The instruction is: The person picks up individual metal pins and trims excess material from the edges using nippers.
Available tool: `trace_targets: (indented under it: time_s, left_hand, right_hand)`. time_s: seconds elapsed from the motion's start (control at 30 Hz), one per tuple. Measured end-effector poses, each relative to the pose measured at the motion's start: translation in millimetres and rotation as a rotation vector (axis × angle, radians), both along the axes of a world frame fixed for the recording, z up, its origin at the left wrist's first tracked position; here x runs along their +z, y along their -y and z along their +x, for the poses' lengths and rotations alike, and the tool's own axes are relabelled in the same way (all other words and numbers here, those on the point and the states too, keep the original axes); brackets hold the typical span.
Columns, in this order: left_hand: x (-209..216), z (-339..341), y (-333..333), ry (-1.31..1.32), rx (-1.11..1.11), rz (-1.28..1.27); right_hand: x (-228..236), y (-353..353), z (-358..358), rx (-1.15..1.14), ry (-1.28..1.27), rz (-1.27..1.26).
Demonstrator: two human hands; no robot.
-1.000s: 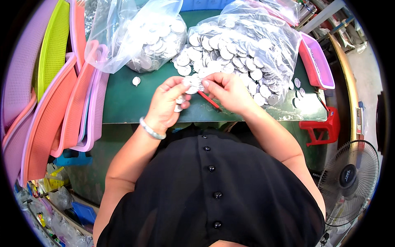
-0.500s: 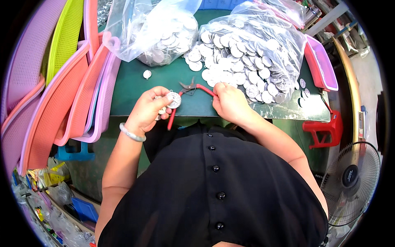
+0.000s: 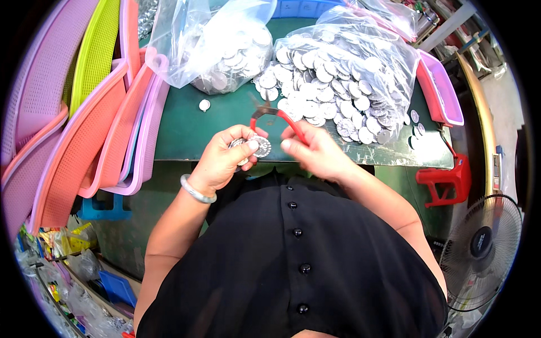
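Note:
My left hand (image 3: 228, 153) is closed around a few silver round pendants (image 3: 261, 146), pinched between thumb and fingers just past the table's near edge. My right hand (image 3: 316, 147) grips one red handle of a pair of pliers (image 3: 268, 111). Their other handle reaches down to the fingers of my left hand. The metal jaws point away from me over the table and are blurred. Farther off, one loose silver pendant (image 3: 204, 105) lies alone on the green tabletop (image 3: 186, 132).
Silver pendants (image 3: 315, 96) spill from a clear plastic bag (image 3: 389, 62); a second bag (image 3: 225, 62) stands left of it. A pink basket (image 3: 442, 90) is at the right, above a red stool (image 3: 445, 180) and a fan (image 3: 479, 248). Stacked plastic baskets (image 3: 84, 141) crowd the left.
My left hand has moved right, toward my right hand, with the pendants. The pliers have turned so their jaws point farther away, and my right hand has shifted slightly right and nearer.

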State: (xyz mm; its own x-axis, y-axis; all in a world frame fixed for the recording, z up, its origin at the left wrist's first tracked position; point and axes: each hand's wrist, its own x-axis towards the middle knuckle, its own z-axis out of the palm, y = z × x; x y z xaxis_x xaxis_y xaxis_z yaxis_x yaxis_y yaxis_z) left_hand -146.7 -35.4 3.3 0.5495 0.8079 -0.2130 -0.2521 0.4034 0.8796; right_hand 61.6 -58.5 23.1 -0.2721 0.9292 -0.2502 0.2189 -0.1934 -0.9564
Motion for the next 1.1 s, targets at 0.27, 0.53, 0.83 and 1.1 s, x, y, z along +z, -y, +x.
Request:
trace_targets:
  time_s: [0.27,0.53,0.83,1.1]
  left_hand:
    - [9,37,-11,0.293,-0.001,-0.017]
    - [6,47,-10,0.435,-0.034,-0.17]
    - [21,44,-10,0.106,0.166,-0.054]
    - [13,37,-17,-0.07,0.128,0.02]
  right_hand:
    - [-41,2,-1,0.305,-0.506,0.037]
    - [-53,-6,8,0.189,-0.727,0.156]
    - [-14,-10,23,-0.033,-0.428,0.025]
    - [22,-13,39,0.098,0.472,0.224]
